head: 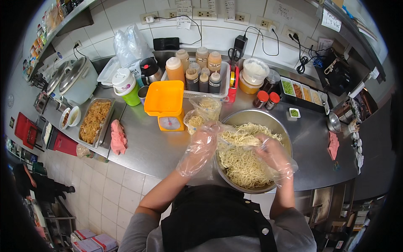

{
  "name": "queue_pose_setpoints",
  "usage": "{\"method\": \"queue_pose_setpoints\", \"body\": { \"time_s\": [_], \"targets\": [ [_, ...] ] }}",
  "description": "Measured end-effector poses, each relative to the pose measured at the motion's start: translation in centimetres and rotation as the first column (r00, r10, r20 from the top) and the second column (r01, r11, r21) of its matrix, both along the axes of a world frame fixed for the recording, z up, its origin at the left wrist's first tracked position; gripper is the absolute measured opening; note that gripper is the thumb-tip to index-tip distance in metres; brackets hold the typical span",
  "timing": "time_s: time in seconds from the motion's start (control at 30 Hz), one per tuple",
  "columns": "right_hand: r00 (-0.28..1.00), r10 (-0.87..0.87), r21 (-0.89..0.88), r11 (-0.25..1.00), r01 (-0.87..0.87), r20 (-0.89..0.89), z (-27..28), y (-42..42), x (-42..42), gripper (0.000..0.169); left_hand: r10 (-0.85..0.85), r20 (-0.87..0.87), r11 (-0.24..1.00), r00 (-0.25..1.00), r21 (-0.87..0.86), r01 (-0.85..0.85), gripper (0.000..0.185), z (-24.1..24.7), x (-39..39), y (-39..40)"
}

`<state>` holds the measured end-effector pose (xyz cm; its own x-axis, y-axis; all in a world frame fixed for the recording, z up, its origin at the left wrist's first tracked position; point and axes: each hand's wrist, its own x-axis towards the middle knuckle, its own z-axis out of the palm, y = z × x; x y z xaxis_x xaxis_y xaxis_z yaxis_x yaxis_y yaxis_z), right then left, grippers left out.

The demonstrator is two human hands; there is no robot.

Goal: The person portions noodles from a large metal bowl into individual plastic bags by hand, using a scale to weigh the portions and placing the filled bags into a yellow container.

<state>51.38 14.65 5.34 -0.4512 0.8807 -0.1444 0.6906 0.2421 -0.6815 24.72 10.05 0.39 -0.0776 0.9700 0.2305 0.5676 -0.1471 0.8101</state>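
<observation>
A large steel bowl point(285, 129) of pale noodles point(244, 170) stands at the counter's front edge. Over it, my left hand point(204, 141), in a clear plastic glove, grips the edge of a clear plastic bag point(222, 145). My right hand point(272, 152), gloved the same way and slightly blurred, holds a bunch of noodles point(241, 138) at the bag's mouth. How far the bunch reaches into the bag cannot be told. Behind my left hand sit two filled noodle bags point(207, 107), point(194, 121), beside an orange dial scale point(171, 121).
A white basket point(225, 75) of sauce bottles stands behind the scale. Left are a tray of brown noodles point(96, 121) and a pink cloth point(118, 137). Right of the bowl are red-lidded jars point(261, 98), a topping holder point(303, 91) and a small dish point(294, 112). Another person point(37, 182) is far left.
</observation>
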Motion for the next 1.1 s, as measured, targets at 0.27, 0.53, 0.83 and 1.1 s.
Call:
{"method": "queue_pose_setpoints", "body": {
  "time_s": [0.27,0.53,0.83,1.1],
  "targets": [
    [0.881,0.160,0.087,0.987,-0.135,-0.444,-0.2,-0.5,-4.1,0.018,-0.405,0.368,0.914,0.837,0.194,0.356,0.060,0.5,1.5,0.0],
    [0.936,0.351,0.355,0.876,-0.327,-0.002,0.5,-0.2,-5.3,0.025,-0.319,0.608,0.941,0.727,0.111,0.320,0.064,-0.9,0.2,-0.7],
    [0.958,0.280,0.369,0.886,-0.281,0.057,-4.5,0.2,-3.0,0.068,-0.075,0.772,0.985,0.631,-0.043,0.169,0.056,1.5,-0.9,-2.6],
    [0.974,-0.051,-0.115,0.993,0.026,-0.222,-0.9,-0.2,-2.6,0.033,-0.084,0.757,0.987,0.648,-0.028,0.160,0.053,1.9,-1.5,-3.5]
  ]
}}
